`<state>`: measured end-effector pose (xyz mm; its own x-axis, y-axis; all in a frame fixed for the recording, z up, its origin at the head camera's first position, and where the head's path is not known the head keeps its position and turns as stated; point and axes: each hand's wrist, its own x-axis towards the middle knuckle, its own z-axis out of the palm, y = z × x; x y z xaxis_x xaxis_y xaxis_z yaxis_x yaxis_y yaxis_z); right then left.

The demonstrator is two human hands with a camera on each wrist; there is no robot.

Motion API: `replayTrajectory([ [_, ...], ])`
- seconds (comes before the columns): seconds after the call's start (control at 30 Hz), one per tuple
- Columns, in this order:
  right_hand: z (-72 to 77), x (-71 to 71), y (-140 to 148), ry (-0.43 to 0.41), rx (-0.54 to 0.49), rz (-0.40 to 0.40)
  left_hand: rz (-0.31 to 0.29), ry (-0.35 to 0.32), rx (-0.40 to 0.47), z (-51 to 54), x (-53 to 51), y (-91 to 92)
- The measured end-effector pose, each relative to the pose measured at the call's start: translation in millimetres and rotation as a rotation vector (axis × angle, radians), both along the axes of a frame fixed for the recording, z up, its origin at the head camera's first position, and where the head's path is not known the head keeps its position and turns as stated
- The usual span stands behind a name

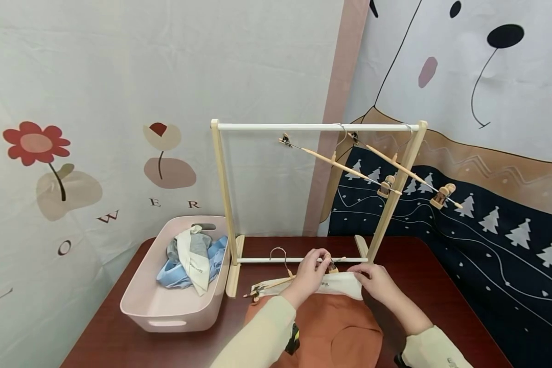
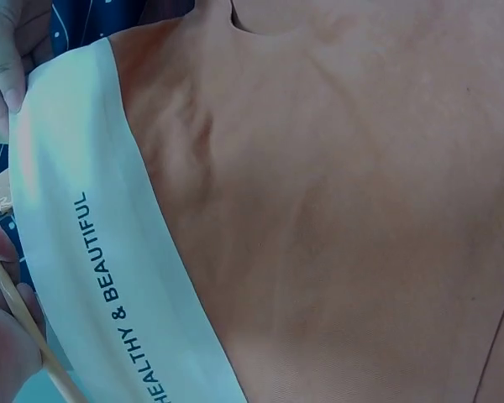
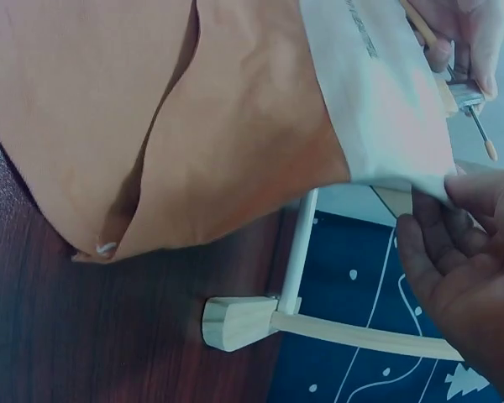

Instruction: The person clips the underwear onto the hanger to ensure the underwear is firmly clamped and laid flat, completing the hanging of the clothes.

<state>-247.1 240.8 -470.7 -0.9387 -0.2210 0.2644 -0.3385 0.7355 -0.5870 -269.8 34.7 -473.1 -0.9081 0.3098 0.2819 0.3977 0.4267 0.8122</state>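
Orange-brown shorts (image 1: 322, 317) with a white waistband (image 1: 347, 285) lie on the table, the waistband at the far side. In the left wrist view the waistband's print reads "HEALTHY & BEAUTIFUL". A wooden clip hanger (image 1: 276, 282) lies along the waistband, its hook pointing up and its left clip (image 1: 255, 292) at the band's left end. My left hand (image 1: 307, 276) pinches the hanger's right clip (image 1: 333, 267) beside the waistband's top edge. My right hand (image 1: 381, 286) pinches the waistband's right corner between thumb and fingers, lifting it slightly in the right wrist view.
A wooden rack (image 1: 225, 194) with a white top bar stands behind the shorts. Two clip hangers, a nearer one (image 1: 331, 161) and one farther right (image 1: 395, 164), hang from the bar. On the left, a pink basket (image 1: 140, 301) holds blue, grey and white clothes (image 1: 195, 258).
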Motion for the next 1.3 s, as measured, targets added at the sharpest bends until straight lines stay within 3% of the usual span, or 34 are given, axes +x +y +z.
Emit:
replayTrajectory([
  [0.1,0.1,0.5,-2.7,-0.021,-0.018,-0.038,0.000,0.016,0.014,-0.3,-1.2,0.6],
  [0.23,-3.0,0.1,-7.1,-0.108,-0.092,-0.084,0.009,0.029,0.022,-0.2,-1.9,1.4],
  [0.57,-10.0,-0.3,-21.2,-0.270,-0.260,-0.125,-0.020,-0.025,0.015,1.3,0.3,3.2],
  [0.73,-8.0,2.1,-21.6,-0.181,-0.180,-0.087,-0.005,0.011,0.011,-0.9,1.2,3.0],
  [0.9,-5.3,5.7,-21.6,-0.117,-0.158,-0.049,0.020,0.001,0.001,-3.9,1.3,2.7],
  [1.07,-6.6,4.2,-22.1,-0.118,-0.175,-0.057,0.016,-0.036,-0.012,-3.4,1.3,3.0],
  [1.3,-7.5,1.7,-20.2,-0.149,-0.201,-0.117,0.034,-0.036,-0.031,-2.4,2.1,4.7],
])
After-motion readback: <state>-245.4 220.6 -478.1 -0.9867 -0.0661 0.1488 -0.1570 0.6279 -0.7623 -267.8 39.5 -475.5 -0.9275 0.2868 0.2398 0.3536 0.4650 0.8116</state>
